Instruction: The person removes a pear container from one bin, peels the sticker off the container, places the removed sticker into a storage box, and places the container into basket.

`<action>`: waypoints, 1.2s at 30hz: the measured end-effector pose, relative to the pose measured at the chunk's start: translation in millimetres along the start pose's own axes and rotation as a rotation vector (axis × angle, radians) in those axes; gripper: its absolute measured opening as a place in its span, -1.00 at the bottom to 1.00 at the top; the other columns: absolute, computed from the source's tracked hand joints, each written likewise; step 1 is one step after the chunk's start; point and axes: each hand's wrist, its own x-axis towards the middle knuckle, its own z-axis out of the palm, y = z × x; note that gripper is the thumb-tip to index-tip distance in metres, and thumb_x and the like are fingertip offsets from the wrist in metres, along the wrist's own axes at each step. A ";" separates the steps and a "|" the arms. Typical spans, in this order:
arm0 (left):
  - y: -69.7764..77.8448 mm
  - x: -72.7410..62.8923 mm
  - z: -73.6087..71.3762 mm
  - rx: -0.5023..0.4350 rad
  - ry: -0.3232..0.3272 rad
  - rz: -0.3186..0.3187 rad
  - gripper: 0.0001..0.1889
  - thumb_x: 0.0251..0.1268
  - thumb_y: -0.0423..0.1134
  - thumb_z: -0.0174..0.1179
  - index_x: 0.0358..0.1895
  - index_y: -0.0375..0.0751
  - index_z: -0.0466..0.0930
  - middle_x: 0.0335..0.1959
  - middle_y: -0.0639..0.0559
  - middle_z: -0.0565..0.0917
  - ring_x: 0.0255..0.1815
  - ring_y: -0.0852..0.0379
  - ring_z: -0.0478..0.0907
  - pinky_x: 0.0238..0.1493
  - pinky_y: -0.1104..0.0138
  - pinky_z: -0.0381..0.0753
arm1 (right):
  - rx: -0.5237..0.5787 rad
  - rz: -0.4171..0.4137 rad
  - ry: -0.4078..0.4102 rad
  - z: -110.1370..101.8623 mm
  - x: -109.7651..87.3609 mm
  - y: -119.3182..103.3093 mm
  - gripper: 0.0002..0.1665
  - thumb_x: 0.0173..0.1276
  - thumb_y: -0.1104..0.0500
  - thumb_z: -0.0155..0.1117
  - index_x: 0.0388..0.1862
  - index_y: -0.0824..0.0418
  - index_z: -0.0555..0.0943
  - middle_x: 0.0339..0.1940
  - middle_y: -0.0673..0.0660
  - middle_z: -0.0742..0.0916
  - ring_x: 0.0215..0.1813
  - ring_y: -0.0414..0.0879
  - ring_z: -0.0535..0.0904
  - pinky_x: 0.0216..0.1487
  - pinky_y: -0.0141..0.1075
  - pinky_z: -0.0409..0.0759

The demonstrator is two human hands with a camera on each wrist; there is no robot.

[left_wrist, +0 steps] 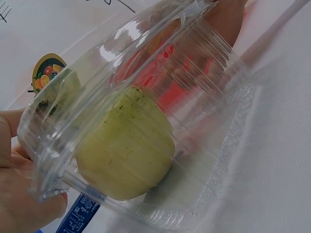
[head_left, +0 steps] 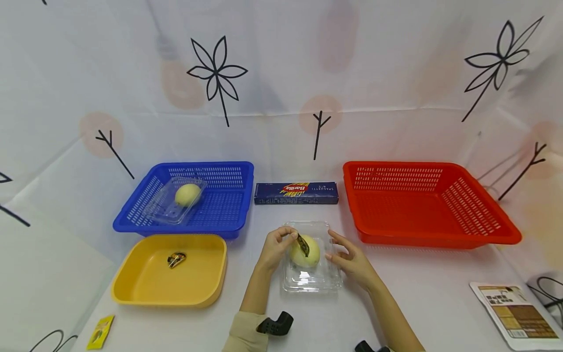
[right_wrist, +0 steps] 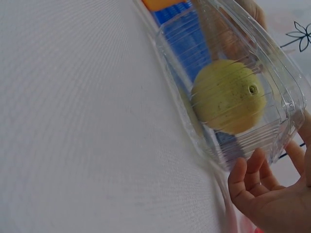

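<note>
In the head view a clear plastic clamshell box (head_left: 314,278) stands on the table between my hands, its lid over a round yellow-green melon (head_left: 314,256). An oval sticker (left_wrist: 43,67) printed with fruit stands up at the lid's top, seen at a slant from above. My left hand (head_left: 276,246) pinches at the upper end of this sticker, at the box's far left corner; the hold itself is partly hidden. Curled along the box's right side, the fingers of my right hand (head_left: 354,262) grip its edge. The right wrist view shows the melon's stem scar through the plastic.
A blue basket (head_left: 226,203) at the back left holds another boxed melon (head_left: 188,194). In front, a yellow tray (head_left: 167,288) contains a small shiny item (head_left: 176,259). Also around are a spaghetti box (head_left: 296,193), red basket (head_left: 396,205), yellow packet (head_left: 100,332) and brown-white pouch (head_left: 519,315).
</note>
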 end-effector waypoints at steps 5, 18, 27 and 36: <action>0.8 -0.2 -0.4 0.003 -0.006 0.009 -0.82 0.22 -0.51 0.10 -0.28 -0.70 0.46 -0.36 0.10 0.55 -0.05 0.18 0.39 0.30 0.09 0.09 | -0.001 -0.005 0.004 0.0 0.2 0.2 -0.22 0.23 0.23 0.30 0.42 0.21 0.25 0.27 0.42 0.38 -0.05 0.15 0.55 -0.11 -0.36 0.56; 2.8 -1.7 -0.8 0.007 0.023 -0.016 -0.89 0.24 -0.43 0.13 -0.32 -0.49 0.55 -0.27 -0.08 0.60 0.10 0.02 0.39 0.38 -0.09 -0.09 | 0.001 0.007 0.005 0.2 -0.8 -1.2 -0.21 0.23 0.21 0.30 0.42 0.19 0.25 0.27 0.41 0.38 -0.03 0.15 0.53 -0.09 -0.32 0.55; 4.1 -10.7 -6.1 -0.027 0.026 -0.015 -0.89 0.22 -0.45 0.14 -0.28 -0.48 0.58 -0.32 0.00 0.61 -0.01 0.11 0.45 0.21 0.18 0.25 | 0.004 0.004 -0.007 -0.5 -0.9 -0.4 -0.20 0.23 0.21 0.30 0.43 0.19 0.24 0.28 0.41 0.37 -0.04 0.14 0.54 -0.08 -0.33 0.55; 13.3 -35.3 -24.3 -0.056 0.052 -0.017 -0.76 0.16 -0.51 0.19 -0.17 -0.69 0.49 -0.35 0.05 0.62 -0.28 0.27 0.55 -0.13 0.44 0.52 | -0.015 0.016 -0.002 -2.3 -0.9 0.5 -0.21 0.23 0.18 0.30 0.43 0.15 0.24 0.28 0.38 0.37 0.00 0.16 0.53 -0.02 -0.25 0.58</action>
